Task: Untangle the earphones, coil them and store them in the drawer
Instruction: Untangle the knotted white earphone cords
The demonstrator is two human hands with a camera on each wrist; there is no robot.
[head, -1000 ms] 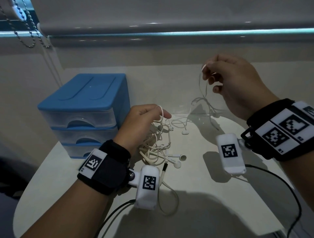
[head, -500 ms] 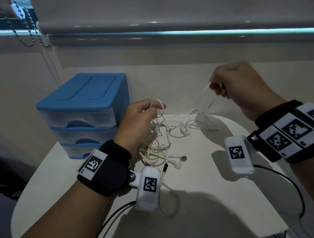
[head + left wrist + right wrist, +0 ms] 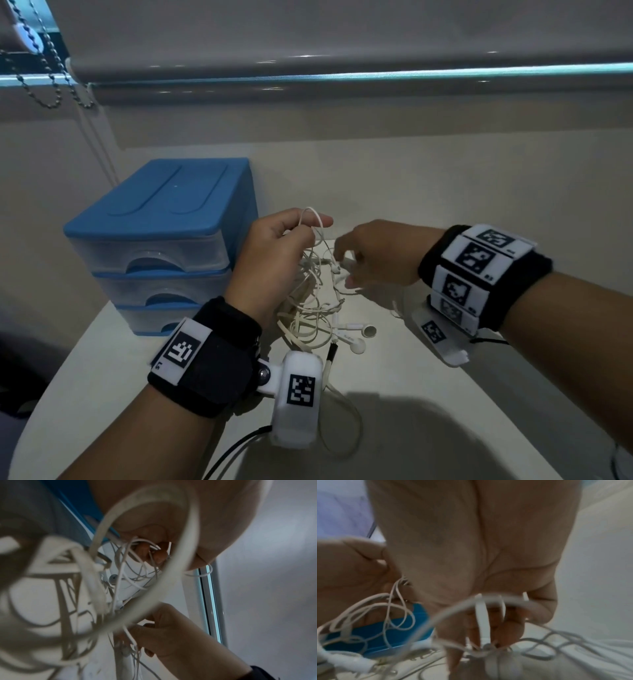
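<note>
Head view, left hand (image 3: 274, 253): fingers curled round a raised loop of the earphones (image 3: 315, 301).
Right hand (image 3: 373, 257): pinching a strand in the tangle.
Tangle: above the table (image 3: 428, 394) middle, beside the drawer unit (image 3: 161, 240).
Risk: pulling apart could tighten knots.

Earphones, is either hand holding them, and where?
Left hand grips the earphones by a cable loop; right hand pinches cable near an earbud.

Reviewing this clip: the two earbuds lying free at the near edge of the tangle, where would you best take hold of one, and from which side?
Pinch the nearer earbud by its stem, coming from above on the right hand's side. The stems lie flat on the table, clear of the tangled earphones held up by the left hand, so lifting there probably snags fewest loops.
</note>
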